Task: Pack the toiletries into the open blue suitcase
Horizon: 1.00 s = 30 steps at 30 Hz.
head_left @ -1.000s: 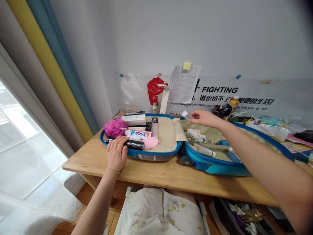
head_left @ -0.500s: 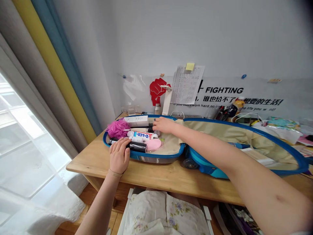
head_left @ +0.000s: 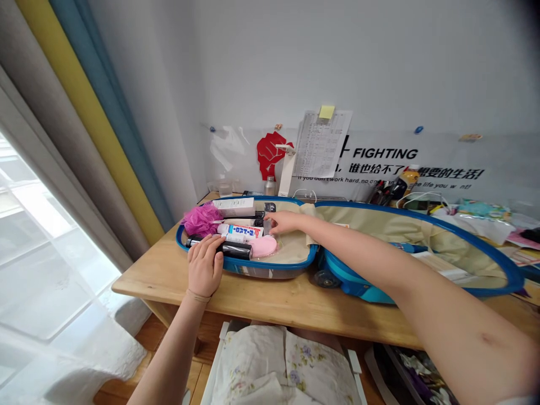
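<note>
a small greyish clear item [head_left: 266,227], mostly hidden, lies at the centre of the frame, right at the fingertips of the right hand [head_left: 280,223], just beyond them toward the left of the frame. as far as it shows, its long axis runs roughly up and down the frame, across the line of the right forearm, which reaches in from the lower right. the right hand is clearly the nearer one; its fingers are bent and bunched toward the item, but whether they pinch it or only touch it i cannot tell.

the item sits inside the left half of the open blue suitcase [head_left: 274,266]. just left of it a white toothpaste tube [head_left: 241,231] lies lengthwise from left to right; a dark packet [head_left: 270,207] shows just above it in the frame, and a pink oval piece [head_left: 264,246] just below.

the left hand [head_left: 205,267], left of centre, rests with its fingers lightly spread over a black cylinder [head_left: 236,250], thumb apart, at the suitcase's near edge. a purple bath puff [head_left: 202,219] lies above that hand in the frame, near a white box [head_left: 237,207].
</note>
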Each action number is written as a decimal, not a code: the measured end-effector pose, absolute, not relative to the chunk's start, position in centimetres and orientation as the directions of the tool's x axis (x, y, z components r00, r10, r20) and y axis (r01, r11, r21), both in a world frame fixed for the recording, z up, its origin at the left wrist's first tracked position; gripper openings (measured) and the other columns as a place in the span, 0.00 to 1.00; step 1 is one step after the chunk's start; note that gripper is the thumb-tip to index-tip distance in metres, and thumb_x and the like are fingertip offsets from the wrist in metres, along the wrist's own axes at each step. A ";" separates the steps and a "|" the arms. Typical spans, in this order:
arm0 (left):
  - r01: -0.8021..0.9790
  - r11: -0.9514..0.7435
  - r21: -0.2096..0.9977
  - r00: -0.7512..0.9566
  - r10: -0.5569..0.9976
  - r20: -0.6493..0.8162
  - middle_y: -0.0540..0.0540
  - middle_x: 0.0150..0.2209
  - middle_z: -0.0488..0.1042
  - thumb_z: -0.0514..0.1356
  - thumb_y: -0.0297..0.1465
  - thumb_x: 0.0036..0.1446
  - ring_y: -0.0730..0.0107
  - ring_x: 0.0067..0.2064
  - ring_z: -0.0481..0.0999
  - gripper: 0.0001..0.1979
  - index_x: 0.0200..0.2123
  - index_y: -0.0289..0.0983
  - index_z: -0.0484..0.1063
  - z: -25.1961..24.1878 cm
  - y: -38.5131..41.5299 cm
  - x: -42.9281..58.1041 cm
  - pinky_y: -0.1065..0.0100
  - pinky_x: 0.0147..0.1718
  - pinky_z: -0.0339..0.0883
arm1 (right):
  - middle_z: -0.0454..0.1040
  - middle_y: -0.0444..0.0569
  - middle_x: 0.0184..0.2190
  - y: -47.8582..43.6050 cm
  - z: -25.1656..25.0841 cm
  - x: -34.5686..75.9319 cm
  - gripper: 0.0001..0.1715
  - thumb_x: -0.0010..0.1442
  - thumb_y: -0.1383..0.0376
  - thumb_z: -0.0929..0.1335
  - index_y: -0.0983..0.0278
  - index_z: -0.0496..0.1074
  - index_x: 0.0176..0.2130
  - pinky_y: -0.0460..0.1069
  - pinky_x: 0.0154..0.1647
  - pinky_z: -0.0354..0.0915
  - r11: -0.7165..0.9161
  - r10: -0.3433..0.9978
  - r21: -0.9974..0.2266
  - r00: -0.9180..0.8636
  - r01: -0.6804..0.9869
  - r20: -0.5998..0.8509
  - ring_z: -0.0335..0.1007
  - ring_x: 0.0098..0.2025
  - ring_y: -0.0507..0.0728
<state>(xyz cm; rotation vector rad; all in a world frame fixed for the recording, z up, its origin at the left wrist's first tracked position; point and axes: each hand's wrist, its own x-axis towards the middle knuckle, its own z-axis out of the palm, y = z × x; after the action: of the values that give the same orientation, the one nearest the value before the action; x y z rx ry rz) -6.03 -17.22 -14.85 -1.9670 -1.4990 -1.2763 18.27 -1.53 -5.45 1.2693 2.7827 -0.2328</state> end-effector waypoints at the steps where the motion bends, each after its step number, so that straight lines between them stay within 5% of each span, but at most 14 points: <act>1: 0.897 -0.375 0.234 0.030 0.579 0.815 0.41 0.52 0.75 0.43 0.36 0.67 0.57 0.58 0.68 0.21 0.52 0.39 0.70 -14.9 -17.2 -6.0 0.56 0.57 0.53 | 0.79 0.48 0.41 -1.6 -5.6 18.2 0.35 0.54 0.61 0.72 0.63 0.65 0.59 0.44 0.38 0.65 0.646 0.741 -0.123 -0.658 0.753 -0.133 0.75 0.38 0.54; 15: 0.899 -0.380 0.218 0.041 0.569 0.822 0.41 0.51 0.75 0.43 0.36 0.67 0.58 0.56 0.69 0.21 0.52 0.38 0.70 -14.8 -17.2 -6.0 0.57 0.56 0.54 | 0.75 0.52 0.49 -1.9 -6.2 17.3 0.33 0.53 0.65 0.70 0.62 0.68 0.58 0.47 0.44 0.66 0.681 0.699 -0.167 -0.701 0.713 -0.145 0.72 0.46 0.56; 23: 0.901 -0.375 0.217 0.044 0.577 0.816 0.41 0.53 0.74 0.43 0.36 0.67 0.57 0.57 0.69 0.21 0.53 0.39 0.70 -14.9 -17.2 -6.1 0.56 0.57 0.54 | 0.72 0.54 0.55 -1.7 -6.3 16.1 0.39 0.44 0.67 0.74 0.63 0.69 0.57 0.48 0.48 0.67 0.638 0.726 -0.173 -0.660 0.751 -0.192 0.71 0.53 0.62; 30: 0.901 -0.376 0.217 0.038 0.566 0.824 0.42 0.52 0.75 0.43 0.36 0.67 0.57 0.57 0.69 0.21 0.52 0.39 0.70 -14.8 -17.3 -6.0 0.56 0.56 0.54 | 0.79 0.50 0.44 -3.0 -5.0 16.6 0.41 0.50 0.69 0.72 0.65 0.63 0.62 0.46 0.41 0.67 0.596 0.746 -0.223 -0.635 0.772 -0.202 0.75 0.40 0.57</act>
<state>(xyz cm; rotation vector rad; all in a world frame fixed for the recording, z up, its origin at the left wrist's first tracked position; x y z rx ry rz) -5.99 -17.26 -14.76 -1.9608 -1.4835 -1.2711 16.62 -3.04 -4.96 1.2998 2.7273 -0.4460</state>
